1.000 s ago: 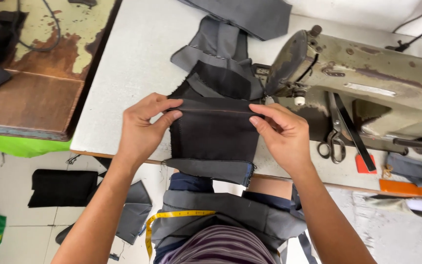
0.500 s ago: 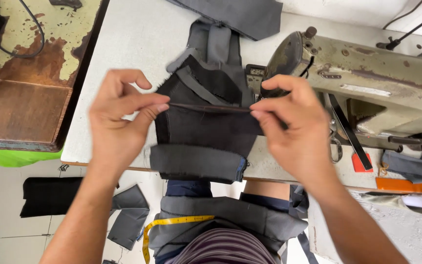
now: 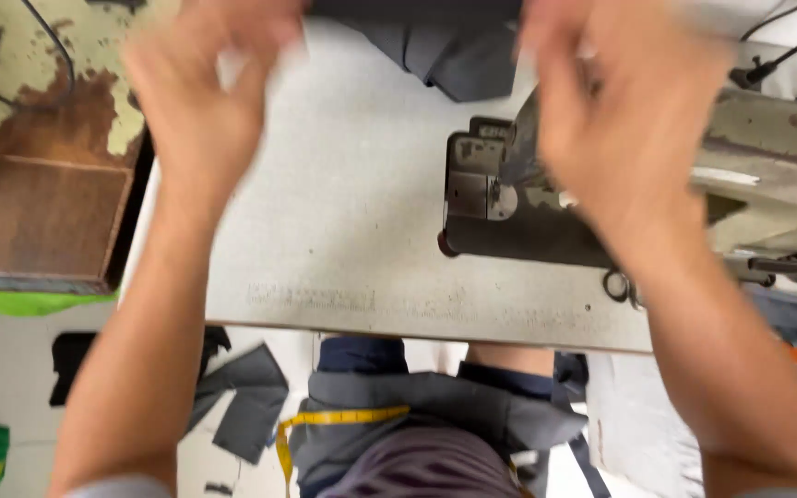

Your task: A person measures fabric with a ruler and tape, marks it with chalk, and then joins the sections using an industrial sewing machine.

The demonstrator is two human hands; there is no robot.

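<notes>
Matt grey cloth pieces [image 3: 458, 60], worn painted metal sewing machine [image 3: 767, 175], scuffed matt tabletop [image 3: 343, 212]

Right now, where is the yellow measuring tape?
In the head view, the yellow measuring tape is at the bottom centre, draped over grey fabric on the person's lap, below the table edge.

Pale grey, speckled worktable [image 3: 343, 221] seen from above, with a sewing machine on it.
A worn, beige-green metal sewing machine [image 3: 601, 198] stands on the table's right part. Folded dark grey fabric pieces [image 3: 458, 60] lie at the far edge. Small metal scissors [image 3: 618, 286] rest near the front edge, beside the machine.
</notes>
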